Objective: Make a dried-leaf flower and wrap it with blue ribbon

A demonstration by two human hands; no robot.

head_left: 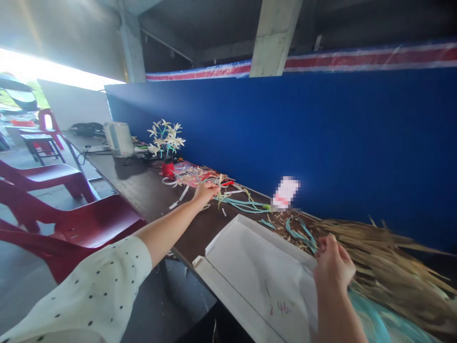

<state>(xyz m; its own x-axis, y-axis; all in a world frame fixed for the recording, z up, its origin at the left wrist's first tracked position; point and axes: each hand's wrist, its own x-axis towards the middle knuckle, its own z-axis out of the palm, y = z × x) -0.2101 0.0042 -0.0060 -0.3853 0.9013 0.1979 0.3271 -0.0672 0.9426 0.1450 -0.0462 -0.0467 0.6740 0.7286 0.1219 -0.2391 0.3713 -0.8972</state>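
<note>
My left hand (207, 191) reaches over the far part of the table, thumb and fingers pinched together among pale curled strips. Whether it grips one of them I cannot make out. Just beyond it lie a small red object (227, 183) and a bundle of teal strips (246, 205). My right hand (334, 262) is closed above the right edge of an open white cardboard box (250, 267); what its fingers hold, if anything, is hidden. Near it are a looped teal ribbon (302, 233) and a heap of dried brown leaves (389, 252).
Several white flowers (166, 138) stand in a red pot (167, 169), with an electric kettle (119, 139) farther back. A blue partition (321, 143) runs behind the long table (143, 188). Red plastic chairs (96, 221) line the left side. A blurred upright card (285, 193) leans by the partition.
</note>
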